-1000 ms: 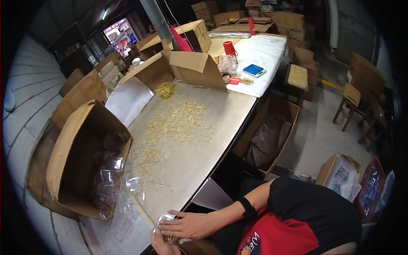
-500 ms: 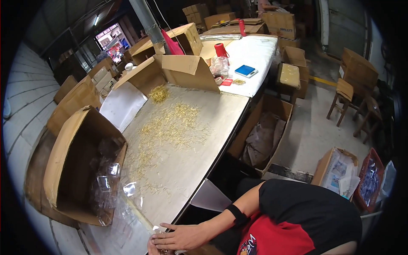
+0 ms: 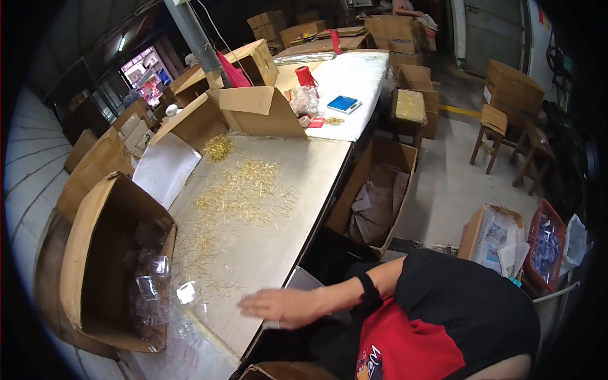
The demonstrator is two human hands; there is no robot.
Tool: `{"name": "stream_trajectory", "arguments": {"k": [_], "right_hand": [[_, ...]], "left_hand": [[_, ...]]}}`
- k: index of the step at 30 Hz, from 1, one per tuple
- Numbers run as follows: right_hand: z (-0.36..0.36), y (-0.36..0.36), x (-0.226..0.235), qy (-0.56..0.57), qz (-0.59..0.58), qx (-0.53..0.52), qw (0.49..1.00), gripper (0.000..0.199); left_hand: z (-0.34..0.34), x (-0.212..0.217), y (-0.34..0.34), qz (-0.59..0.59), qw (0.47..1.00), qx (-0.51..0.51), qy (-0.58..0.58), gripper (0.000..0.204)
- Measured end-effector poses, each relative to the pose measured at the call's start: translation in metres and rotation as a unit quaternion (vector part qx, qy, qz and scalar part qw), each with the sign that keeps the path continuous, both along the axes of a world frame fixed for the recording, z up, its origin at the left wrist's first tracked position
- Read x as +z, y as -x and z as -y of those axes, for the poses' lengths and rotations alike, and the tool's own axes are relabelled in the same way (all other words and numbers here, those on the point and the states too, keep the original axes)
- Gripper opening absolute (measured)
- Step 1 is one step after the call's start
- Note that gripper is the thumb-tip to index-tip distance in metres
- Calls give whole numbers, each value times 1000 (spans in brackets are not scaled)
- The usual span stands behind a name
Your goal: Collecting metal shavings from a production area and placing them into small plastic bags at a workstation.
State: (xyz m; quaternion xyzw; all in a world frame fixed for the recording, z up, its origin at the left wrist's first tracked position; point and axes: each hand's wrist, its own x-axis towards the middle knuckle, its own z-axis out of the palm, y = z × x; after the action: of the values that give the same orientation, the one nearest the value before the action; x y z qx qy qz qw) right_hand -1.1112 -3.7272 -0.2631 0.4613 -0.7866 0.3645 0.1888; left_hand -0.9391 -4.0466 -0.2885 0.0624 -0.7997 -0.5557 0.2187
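My right hand is over the near edge of the worktable, fingers stretched out to the left and slightly blurred. I see nothing held in it; a small pale spot shows under it, which I cannot make out. Beyond it, many thin gold-coloured pin-like pieces lie scattered, with a denser heap at the back. To the left, clear plastic boxes spill from a tipped cardboard box onto the table. My left hand is out of view.
A strip runs along the table near the clear boxes. Behind stand cardboard flaps, a blue-topped scale and a red flask. Right of the table are an open carton, a wooden stool and a red basket.
My right hand has moved up and right, away from the left hand and a clear piece at the lower edge. The left hand has left the view. The whole view has shifted slightly.
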Motion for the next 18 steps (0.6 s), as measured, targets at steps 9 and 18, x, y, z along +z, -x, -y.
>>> {"name": "stream_trajectory", "arguments": {"k": [9,18], "right_hand": [[-71,63,-71,-232,13,-253,939,52],[-68,66,-67,-181,41,-243,952,42]], "left_hand": [[-38,12,-64,158,937,160,-266,59],[2,-86,-74,51,865,245,-435,38]]}}
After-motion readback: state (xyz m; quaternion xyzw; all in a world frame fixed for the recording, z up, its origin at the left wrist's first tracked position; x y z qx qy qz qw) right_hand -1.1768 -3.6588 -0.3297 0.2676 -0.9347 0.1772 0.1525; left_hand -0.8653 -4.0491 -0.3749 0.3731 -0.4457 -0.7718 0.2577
